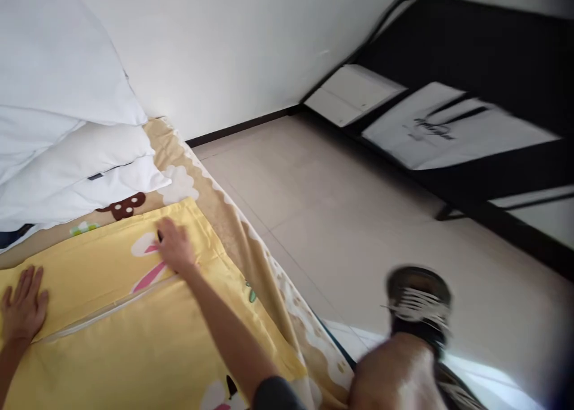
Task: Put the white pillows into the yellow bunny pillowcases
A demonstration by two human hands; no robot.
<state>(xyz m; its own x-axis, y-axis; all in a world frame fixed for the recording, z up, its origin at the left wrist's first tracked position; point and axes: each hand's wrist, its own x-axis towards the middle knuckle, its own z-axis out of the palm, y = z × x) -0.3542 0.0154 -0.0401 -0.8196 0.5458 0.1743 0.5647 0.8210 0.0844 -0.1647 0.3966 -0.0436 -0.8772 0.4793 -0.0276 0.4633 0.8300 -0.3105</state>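
Observation:
A yellow pillowcase (121,332) with a rabbit print lies flat on the bed, and a long slit with a pale edge runs across it. At its left side my left hand (24,305) rests palm down, fingers spread. My right hand (176,247) lies over the printed rabbit ears near the far right corner. That hand is a little blurred; its fingers look stretched out on the cloth, with no object seen in them. Beneath the pillowcase is a tan patterned sheet (215,213).
White pillows (85,153) are stacked at the bed's head, by the white wall (215,51). On the right stands a black bed frame (484,45) bearing a white box (354,93) and a white bag (430,129). My leg and shoe (419,296) show above the tiled floor (287,183).

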